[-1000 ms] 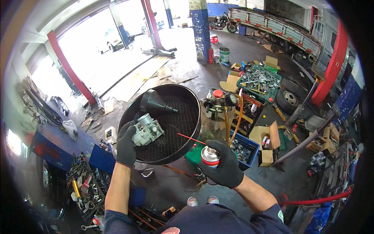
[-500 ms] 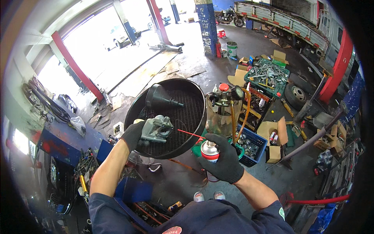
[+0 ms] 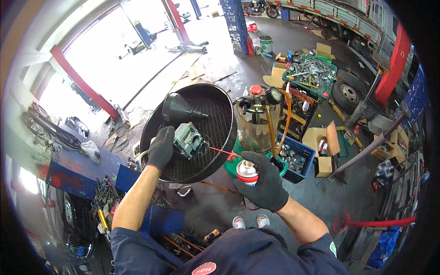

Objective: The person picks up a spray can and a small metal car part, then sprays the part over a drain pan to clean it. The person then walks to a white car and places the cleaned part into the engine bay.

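My left hand (image 3: 161,149), in a dark knitted glove, grips a throttle body (image 3: 187,140), a grey cast-metal housing with a round bore, over the black round drain pan (image 3: 228,153). My gloved right hand (image 3: 263,181) is wrapped round an aerosol spray can (image 3: 247,171) with a silver top and a red and white body. The can's thin red straw (image 3: 222,151) points left at the throttle body, with a gap between them. A black funnel (image 3: 179,108) lies on the pan's mesh.
A tank with a gauge and an orange hose (image 3: 256,123) stands right of the pan. Beyond are a blue crate of metal parts (image 3: 298,160), a green crate of tools (image 3: 309,73), cardboard boxes and a tyre (image 3: 346,94). A blue bench (image 3: 73,160) is at left.
The throttle body has been turned in my left hand and raised slightly, its bore now facing right. The spray can stays in my right hand. The view has shifted a little.
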A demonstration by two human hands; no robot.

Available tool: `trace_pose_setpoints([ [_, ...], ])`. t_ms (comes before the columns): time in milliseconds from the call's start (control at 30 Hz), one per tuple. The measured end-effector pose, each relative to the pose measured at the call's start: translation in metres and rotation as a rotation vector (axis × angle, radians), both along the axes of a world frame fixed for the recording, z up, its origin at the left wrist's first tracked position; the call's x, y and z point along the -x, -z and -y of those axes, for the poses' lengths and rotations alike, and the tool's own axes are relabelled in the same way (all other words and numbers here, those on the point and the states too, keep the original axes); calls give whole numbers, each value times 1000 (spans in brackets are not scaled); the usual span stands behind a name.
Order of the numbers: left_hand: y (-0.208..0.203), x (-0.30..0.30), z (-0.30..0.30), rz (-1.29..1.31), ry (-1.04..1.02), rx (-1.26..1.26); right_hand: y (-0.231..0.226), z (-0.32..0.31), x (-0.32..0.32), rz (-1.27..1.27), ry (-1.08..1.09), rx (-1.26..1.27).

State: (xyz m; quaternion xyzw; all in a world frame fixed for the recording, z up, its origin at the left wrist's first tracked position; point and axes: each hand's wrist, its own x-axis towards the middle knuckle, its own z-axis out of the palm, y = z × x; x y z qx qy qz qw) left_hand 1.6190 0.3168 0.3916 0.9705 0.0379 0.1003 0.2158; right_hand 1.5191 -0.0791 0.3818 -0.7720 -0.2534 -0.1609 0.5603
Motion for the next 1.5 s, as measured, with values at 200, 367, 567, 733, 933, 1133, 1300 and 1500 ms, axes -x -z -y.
trace_pose_setpoints([
  [200,-3,12,18,19,-73,143,-1,-6,-8,21,12,-12],
  [367,-5,18,7,200,-96,447,-20,-10,-17,73,-39,22],
  [567,-2,54,17,312,-54,623,-54,-29,-30,60,-135,184],
  [733,-4,62,26,367,-93,506,-81,-45,-42,109,-163,441],
  [933,-11,67,33,398,-142,547,-97,-67,-49,118,-215,555],
  [1133,-11,64,35,352,-192,532,-94,-79,-47,154,-209,682],
  [1300,-6,61,31,296,-230,564,-95,-85,-44,182,-232,756],
  [1500,-9,65,34,328,-193,469,-96,-87,-37,126,-241,814],
])
